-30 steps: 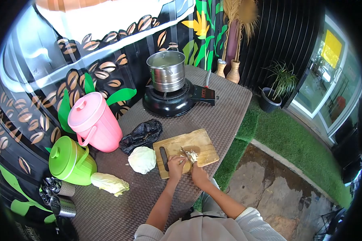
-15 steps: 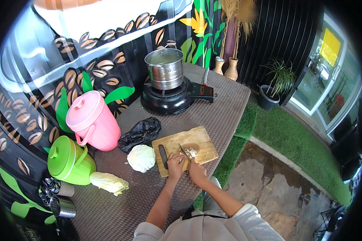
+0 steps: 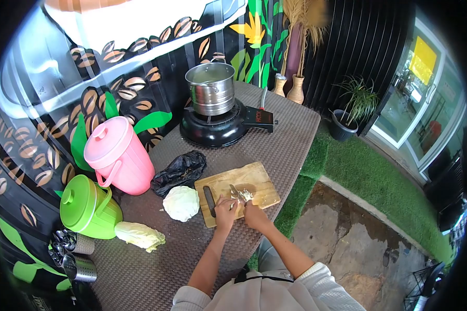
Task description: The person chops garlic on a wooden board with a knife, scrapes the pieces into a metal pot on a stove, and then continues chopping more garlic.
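Outdoor cooking spot: stove [image 3: 213, 132], pot [image 3: 210, 88], grass [image 3: 379, 181].

Bright daylight; glare on glass door [image 3: 425, 72]; heavy fisheye bending, black vignetted edges; knife [image 3: 235, 192] small, indistinct.

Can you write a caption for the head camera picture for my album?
Left hand steadies cabbage, right hand cuts it with a knife on a wooden board.

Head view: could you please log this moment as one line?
left hand: by pale shredded cabbage | right hand: gripping steel knife | rectangular wooden cutting board: under both
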A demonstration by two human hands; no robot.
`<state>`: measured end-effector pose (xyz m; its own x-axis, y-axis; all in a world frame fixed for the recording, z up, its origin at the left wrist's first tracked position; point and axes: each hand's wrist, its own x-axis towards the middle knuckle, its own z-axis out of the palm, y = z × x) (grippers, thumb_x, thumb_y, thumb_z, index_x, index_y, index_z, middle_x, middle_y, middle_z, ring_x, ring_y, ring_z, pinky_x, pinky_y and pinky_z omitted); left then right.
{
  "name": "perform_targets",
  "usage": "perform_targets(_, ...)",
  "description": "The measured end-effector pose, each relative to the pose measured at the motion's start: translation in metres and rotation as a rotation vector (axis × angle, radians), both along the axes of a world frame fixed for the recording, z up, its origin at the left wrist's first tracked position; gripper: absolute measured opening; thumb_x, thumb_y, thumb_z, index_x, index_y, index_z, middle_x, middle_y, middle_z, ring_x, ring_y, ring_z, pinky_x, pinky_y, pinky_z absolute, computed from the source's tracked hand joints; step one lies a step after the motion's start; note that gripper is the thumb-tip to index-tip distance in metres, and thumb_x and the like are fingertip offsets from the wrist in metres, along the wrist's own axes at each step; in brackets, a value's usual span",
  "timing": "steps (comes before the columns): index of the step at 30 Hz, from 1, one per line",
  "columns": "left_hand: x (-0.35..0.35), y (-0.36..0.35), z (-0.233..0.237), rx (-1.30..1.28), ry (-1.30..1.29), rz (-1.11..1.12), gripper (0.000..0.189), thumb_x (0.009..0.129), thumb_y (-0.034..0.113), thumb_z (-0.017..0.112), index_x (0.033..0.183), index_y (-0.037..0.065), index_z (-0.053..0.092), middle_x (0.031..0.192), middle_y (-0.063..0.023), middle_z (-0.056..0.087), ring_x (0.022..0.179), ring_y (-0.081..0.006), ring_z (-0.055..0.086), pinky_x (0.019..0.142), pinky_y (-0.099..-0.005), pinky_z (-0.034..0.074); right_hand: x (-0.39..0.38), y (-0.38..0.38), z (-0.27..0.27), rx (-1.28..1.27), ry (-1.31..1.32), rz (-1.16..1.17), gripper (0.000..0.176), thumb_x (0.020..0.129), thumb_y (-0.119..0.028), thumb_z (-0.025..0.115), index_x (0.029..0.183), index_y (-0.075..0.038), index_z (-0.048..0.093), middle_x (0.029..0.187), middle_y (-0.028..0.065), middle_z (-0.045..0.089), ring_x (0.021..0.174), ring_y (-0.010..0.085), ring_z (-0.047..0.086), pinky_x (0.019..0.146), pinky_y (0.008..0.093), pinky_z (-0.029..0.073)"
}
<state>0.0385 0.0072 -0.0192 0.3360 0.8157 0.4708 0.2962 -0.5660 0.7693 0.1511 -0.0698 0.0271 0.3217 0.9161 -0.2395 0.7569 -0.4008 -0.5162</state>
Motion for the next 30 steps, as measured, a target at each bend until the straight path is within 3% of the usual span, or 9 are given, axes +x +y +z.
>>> perform_targets(3,0.000,-0.003,0.003,-0.012,-0.033,0.013,0.008,0.079,0.004,0.066,0.084,-0.001,0.070,0.080,-0.0146,0.066,0.083,-0.0288,0.061,0.106,-0.0425,0.037,-0.001,-0.005,0.006,-0.015,0.030,0.036,0.029,0.089,-0.016,0.047,0.110,0.004,0.040,0.085,0.0314,0.062,0.082,0.0475,0.062,0.072,0.0550,0.049)
perform_targets(5,0.001,-0.002,0.001,-0.012,-0.044,0.021,0.008,0.079,0.005,0.066,0.084,-0.001,0.070,0.080,-0.0147,0.066,0.083,-0.0290,0.061,0.106,-0.0425,0.037,-0.021,-0.014,0.014,-0.027,-0.005,-0.102,0.029,0.085,-0.011,0.051,0.109,0.003,0.042,0.093,0.0303,0.063,0.091,0.0438,0.063,0.077,0.0500,0.051)
perform_targets(13,0.000,-0.005,0.014,-0.025,-0.059,0.059,0.008,0.075,0.002,0.070,0.083,0.000,0.071,0.075,-0.0154,0.066,0.076,-0.0283,0.062,0.105,-0.0420,0.038,0.002,-0.004,0.007,-0.043,0.120,0.020,0.028,0.088,-0.012,0.047,0.110,0.003,0.040,0.095,0.0322,0.061,0.093,0.0450,0.062,0.079,0.0530,0.050)
perform_targets(18,0.001,-0.002,0.006,-0.038,-0.071,0.076,0.009,0.076,0.002,0.069,0.085,0.002,0.072,0.076,-0.0155,0.066,0.079,-0.0284,0.061,0.104,-0.0412,0.040,-0.034,-0.020,-0.002,0.003,-0.083,-0.117,0.026,0.088,-0.011,0.045,0.110,0.003,0.042,0.088,0.0293,0.064,0.085,0.0453,0.064,0.073,0.0515,0.052)
perform_targets(22,0.000,-0.005,0.002,0.005,-0.039,0.076,0.008,0.078,0.002,0.067,0.084,0.001,0.072,0.077,-0.0156,0.066,0.082,-0.0297,0.061,0.101,-0.0410,0.042,-0.010,-0.002,-0.014,0.077,0.012,-0.049,0.030,0.089,-0.015,0.047,0.109,0.006,0.042,0.083,0.0302,0.062,0.081,0.0473,0.062,0.070,0.0524,0.050)
perform_targets(25,-0.001,-0.004,0.004,0.052,0.017,0.049,0.012,0.080,0.001,0.063,0.090,0.000,0.070,0.083,-0.0169,0.066,0.087,-0.0325,0.060,0.096,-0.0413,0.044,0.008,-0.008,-0.014,0.130,0.211,-0.020,0.029,0.091,-0.018,0.046,0.104,0.007,0.045,0.083,0.0340,0.060,0.084,0.0497,0.059,0.075,0.0524,0.047)
perform_targets(26,-0.001,-0.005,0.003,0.063,0.054,0.064,0.014,0.081,0.000,0.061,0.093,0.000,0.069,0.087,-0.0176,0.065,0.090,-0.0337,0.059,0.093,-0.0411,0.045,0.015,-0.013,-0.033,0.271,0.227,0.013,0.031,0.092,-0.022,0.045,0.102,0.008,0.046,0.086,0.0365,0.058,0.087,0.0509,0.056,0.078,0.0527,0.044)
perform_targets(28,-0.005,-0.007,0.003,0.069,0.095,0.084,0.017,0.082,0.000,0.059,0.096,0.001,0.068,0.090,-0.0184,0.065,0.094,-0.0348,0.058,0.090,-0.0408,0.046,0.017,-0.029,-0.036,0.274,0.226,-0.001,0.030,0.092,-0.022,0.046,0.102,0.007,0.045,0.087,0.0364,0.058,0.089,0.0513,0.056,0.078,0.0544,0.043)
perform_targets(30,-0.009,-0.003,0.011,-0.043,0.007,-0.035,0.021,0.081,0.000,0.059,0.101,0.001,0.066,0.099,-0.0187,0.064,0.100,-0.0355,0.056,0.088,-0.0404,0.045,0.017,-0.033,-0.035,0.289,0.221,-0.013,0.030,0.092,-0.022,0.047,0.103,0.006,0.045,0.087,0.0363,0.059,0.090,0.0518,0.056,0.078,0.0560,0.043)
